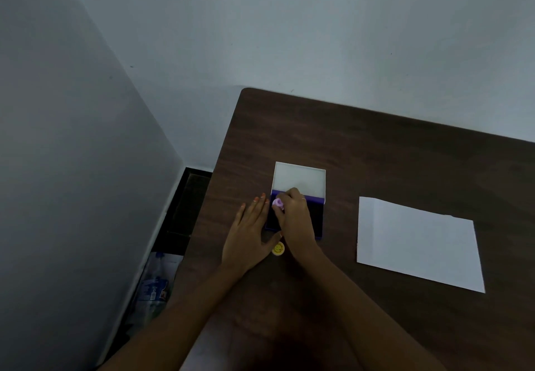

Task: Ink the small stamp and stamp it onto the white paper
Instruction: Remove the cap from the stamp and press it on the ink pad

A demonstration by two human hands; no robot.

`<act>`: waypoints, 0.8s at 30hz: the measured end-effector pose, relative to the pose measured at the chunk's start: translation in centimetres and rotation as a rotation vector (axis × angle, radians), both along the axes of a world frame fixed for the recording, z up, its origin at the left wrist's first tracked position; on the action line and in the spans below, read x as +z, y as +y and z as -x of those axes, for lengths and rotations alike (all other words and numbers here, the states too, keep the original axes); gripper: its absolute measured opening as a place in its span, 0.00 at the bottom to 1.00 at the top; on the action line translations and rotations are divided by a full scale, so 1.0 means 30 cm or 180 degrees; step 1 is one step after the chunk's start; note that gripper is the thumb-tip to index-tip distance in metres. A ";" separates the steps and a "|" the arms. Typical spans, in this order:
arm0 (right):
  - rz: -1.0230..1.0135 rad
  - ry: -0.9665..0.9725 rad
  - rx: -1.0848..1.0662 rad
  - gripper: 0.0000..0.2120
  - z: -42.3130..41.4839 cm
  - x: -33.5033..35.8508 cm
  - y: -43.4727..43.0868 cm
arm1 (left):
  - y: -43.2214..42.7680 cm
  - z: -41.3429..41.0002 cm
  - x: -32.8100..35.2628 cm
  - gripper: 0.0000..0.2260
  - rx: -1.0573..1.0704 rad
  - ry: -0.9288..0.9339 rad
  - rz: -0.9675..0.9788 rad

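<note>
My right hand (295,214) is closed around a small lilac stamp (278,203) and holds it down on the dark purple ink pad (318,220). The pad's white lid (299,179) stands open behind it. My left hand (250,231) lies flat on the table with fingers spread, touching the pad's left edge. A sheet of white paper (417,243) lies on the table to the right, apart from both hands. A small yellow smiley stamp (278,248) sits on the table between my wrists.
The dark wooden table (376,145) stands in a corner against pale walls. Its left edge runs close to my left hand. A plastic water bottle (155,286) lies on the floor in the gap on the left.
</note>
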State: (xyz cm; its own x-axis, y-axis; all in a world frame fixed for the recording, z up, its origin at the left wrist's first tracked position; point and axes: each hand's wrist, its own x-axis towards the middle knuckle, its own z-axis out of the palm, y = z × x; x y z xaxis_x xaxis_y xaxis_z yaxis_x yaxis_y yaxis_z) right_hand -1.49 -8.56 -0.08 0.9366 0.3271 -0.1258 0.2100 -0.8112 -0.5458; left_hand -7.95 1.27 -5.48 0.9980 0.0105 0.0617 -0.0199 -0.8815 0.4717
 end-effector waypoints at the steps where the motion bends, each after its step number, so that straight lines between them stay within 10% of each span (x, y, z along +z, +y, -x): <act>1: 0.0034 -0.0006 0.0028 0.12 0.002 -0.001 0.000 | 0.000 0.000 0.000 0.33 -0.0006 0.0015 -0.0005; 14: -0.1070 0.0537 -0.0705 0.09 -0.024 0.015 -0.050 | -0.001 0.004 0.001 0.32 0.0055 -0.0030 0.0044; 21: -0.4350 0.3556 -0.2747 0.08 -0.049 0.071 -0.200 | -0.001 0.009 0.014 0.28 0.0140 -0.0171 0.0503; 24: -0.4871 0.3945 -0.2641 0.07 -0.042 0.096 -0.270 | -0.003 0.005 0.028 0.24 0.0512 -0.0012 0.0888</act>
